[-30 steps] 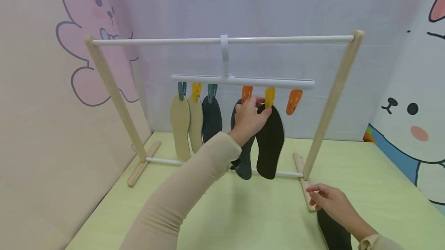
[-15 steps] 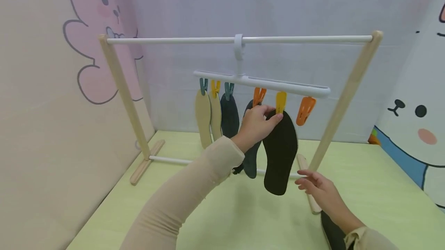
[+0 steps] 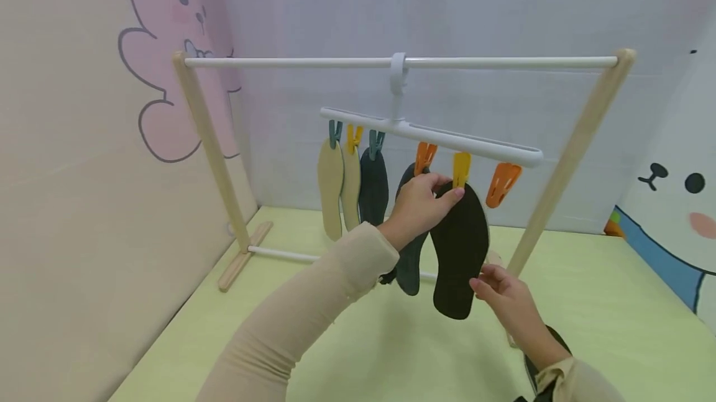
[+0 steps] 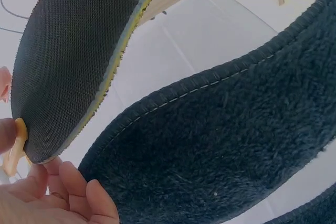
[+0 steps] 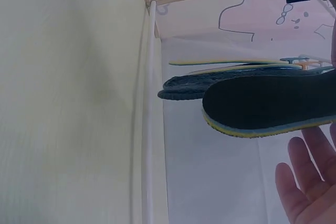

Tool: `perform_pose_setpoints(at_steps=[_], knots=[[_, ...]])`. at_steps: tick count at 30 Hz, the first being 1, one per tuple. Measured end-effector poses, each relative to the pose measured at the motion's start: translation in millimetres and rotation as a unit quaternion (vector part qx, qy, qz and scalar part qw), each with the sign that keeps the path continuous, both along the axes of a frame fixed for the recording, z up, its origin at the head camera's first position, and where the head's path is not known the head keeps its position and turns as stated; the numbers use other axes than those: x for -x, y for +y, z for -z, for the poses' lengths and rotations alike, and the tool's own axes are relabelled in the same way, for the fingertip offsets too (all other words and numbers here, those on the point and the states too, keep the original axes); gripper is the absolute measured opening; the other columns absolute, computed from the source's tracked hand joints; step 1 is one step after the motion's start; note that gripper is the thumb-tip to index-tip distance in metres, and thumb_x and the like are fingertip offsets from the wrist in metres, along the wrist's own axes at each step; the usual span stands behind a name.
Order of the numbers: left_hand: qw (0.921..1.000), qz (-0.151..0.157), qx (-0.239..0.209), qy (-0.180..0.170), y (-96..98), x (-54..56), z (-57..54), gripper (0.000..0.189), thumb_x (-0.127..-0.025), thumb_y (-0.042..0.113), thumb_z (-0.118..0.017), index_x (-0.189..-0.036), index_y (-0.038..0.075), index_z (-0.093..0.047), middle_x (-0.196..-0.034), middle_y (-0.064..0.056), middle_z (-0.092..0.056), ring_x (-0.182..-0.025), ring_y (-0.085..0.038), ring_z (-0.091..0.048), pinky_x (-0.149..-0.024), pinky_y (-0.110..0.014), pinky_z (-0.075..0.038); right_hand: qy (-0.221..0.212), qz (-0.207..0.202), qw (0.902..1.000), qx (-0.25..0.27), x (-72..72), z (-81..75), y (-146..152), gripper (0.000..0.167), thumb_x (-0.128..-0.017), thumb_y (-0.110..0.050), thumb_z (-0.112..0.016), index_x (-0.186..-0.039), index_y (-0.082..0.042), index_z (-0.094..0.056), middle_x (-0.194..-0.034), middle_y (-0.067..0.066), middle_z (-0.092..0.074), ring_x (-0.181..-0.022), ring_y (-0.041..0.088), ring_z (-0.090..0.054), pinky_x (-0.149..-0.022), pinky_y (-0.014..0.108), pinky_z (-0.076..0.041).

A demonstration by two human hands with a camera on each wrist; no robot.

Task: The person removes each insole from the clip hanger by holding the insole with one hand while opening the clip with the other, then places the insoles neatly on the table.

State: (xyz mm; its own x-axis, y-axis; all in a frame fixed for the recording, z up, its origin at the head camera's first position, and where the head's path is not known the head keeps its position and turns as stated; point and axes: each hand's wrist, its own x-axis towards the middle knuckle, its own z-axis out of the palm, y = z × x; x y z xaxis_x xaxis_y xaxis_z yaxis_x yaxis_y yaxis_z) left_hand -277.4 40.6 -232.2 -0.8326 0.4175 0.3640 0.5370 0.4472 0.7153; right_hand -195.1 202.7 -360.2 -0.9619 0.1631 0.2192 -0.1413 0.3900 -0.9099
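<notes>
A black insole (image 3: 461,246) with a yellow-and-blue foam edge hangs from a yellow clip (image 3: 461,169) at the right half of a white hanger (image 3: 475,143). My left hand (image 3: 416,206) pinches its top edge beside the clip, thumb in front and fingers behind. Near the insole's lower right edge is my right hand (image 3: 506,299), thumb and fingers spread to either side. In the right wrist view, the fingers (image 5: 304,169) lie loosely extended below the foam edge. A dark fleecy insole (image 4: 210,129) hangs just behind my left hand from an orange clip (image 3: 426,156).
Two beige insoles (image 3: 331,191) and another dark insole (image 3: 373,187) hang at the hanger's left. An orange clip (image 3: 503,184) hangs bare at the right end. The wooden rack (image 3: 215,159) stands on a pale yellow table (image 3: 335,352). Another insole (image 3: 531,371) lies under my right forearm.
My right hand has risen leftward from above the lying insole to the hanging black insole's edge. The hanger's right end has swung nearer, and the view has shifted. My left hand keeps its pinch.
</notes>
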Motion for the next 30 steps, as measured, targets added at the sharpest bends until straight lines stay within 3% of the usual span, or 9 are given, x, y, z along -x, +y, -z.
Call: perform_pose_setpoints(at_steps=[3,6,10,12,19,30], knots=[[1.0000,-0.002,-0.001,-0.006,2.4,-2.1,-0.9,0.035,-0.095,0.028,-0.063,-0.122,0.006,-0.063,-0.119,-0.005,-0.064,-0.107,-0.018,-0.058,-0.090,-0.027,-0.046,0.028,0.021,0.9989,0.030,0.2,1.7,-1,0.025,-0.092,0.000,-0.059,-0.112,0.015,-0.054,-0.080,-0.012,-0.063,-0.073,-0.004,-0.057,-0.069,0.015,-0.048],[1.0000,-0.002,0.000,-0.009,4.4,-4.2,-2.6,0.034,-0.094,0.029,-0.063,-0.121,0.007,-0.064,-0.116,-0.004,-0.064,-0.106,-0.016,-0.058,-0.088,-0.025,-0.046,0.081,0.042,0.9932,0.072,1.4,4.1,-4,0.013,-0.089,0.004,-0.063,-0.101,-0.001,-0.064,-0.077,-0.018,-0.061,-0.073,-0.005,-0.058,-0.067,0.012,-0.047],[0.9999,-0.004,-0.002,-0.015,4.6,-7.0,-3.5,0.033,-0.094,0.029,-0.064,-0.119,0.008,-0.065,-0.113,-0.003,-0.065,-0.103,-0.015,-0.058,-0.086,-0.025,-0.047,0.134,0.048,0.9791,0.146,3.3,6.1,-14,0.032,-0.085,0.010,-0.065,-0.085,-0.022,-0.065,-0.076,-0.013,-0.062,-0.070,-0.001,-0.059,-0.064,0.011,-0.046],[0.9998,-0.007,-0.002,-0.017,3.4,-7.9,-3.5,0.033,-0.094,0.029,-0.064,-0.119,0.008,-0.065,-0.113,-0.003,-0.065,-0.101,-0.015,-0.057,-0.084,-0.024,-0.047,0.139,0.051,0.9749,0.166,3.8,5.1,-21,0.032,-0.084,0.010,-0.065,-0.082,-0.022,-0.064,-0.073,-0.010,-0.062,-0.066,0.001,-0.058,-0.062,0.012,-0.046],[0.9999,-0.008,-0.008,-0.007,0.5,-8.4,-3.5,0.033,-0.094,0.028,-0.064,-0.119,0.006,-0.065,-0.102,-0.004,-0.064,-0.086,-0.014,-0.055,-0.073,-0.021,-0.047,0.114,0.114,0.9755,0.150,8.2,-12.6,-30,0.020,-0.084,0.000,-0.070,-0.077,-0.016,-0.060,-0.062,-0.008,-0.057,-0.056,0.003,-0.056,-0.054,0.016,-0.046],[0.9999,-0.002,-0.004,-0.009,3.0,-8.6,-3.7,0.033,-0.093,0.027,-0.065,-0.117,0.004,-0.065,-0.087,-0.001,-0.060,-0.075,-0.013,-0.051,-0.063,-0.019,-0.043,0.129,0.067,0.9648,0.219,15.5,-43.8,-30,0.013,-0.088,-0.005,-0.068,-0.085,-0.017,-0.065,-0.071,-0.005,-0.065,-0.062,0.007,-0.064,-0.057,0.021,-0.051]])
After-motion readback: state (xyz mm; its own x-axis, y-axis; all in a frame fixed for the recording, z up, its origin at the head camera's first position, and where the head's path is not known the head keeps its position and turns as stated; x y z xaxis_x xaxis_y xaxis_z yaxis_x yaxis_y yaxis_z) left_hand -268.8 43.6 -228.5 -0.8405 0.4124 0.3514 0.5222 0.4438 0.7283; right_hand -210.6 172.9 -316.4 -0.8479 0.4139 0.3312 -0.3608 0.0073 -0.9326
